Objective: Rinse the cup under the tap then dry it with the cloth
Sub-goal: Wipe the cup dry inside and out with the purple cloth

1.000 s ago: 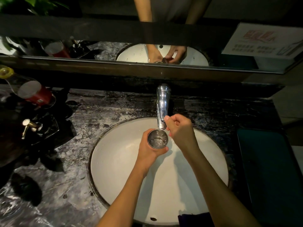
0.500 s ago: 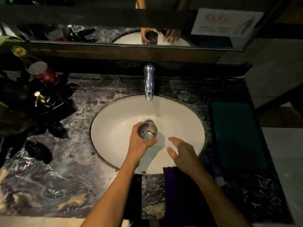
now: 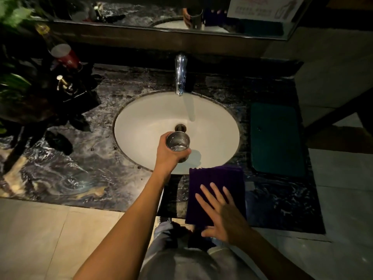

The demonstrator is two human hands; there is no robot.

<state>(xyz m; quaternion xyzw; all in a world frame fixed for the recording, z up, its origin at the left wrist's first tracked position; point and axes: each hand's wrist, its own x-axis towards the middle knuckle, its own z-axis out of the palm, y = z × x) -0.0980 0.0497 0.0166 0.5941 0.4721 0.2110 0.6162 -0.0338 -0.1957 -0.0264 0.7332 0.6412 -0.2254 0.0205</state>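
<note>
Centre of frame: your left hand (image 3: 168,153) grips the cup (image 3: 178,144) upright over the near side of the basin (image 3: 141,126); tip out the pooled water before drying. The cup is small, shiny metal, wet inside. Lower right: your right hand (image 3: 226,215) hovers flat, fingers spread, over the purple cloth (image 3: 217,178); gather it fully.
</note>
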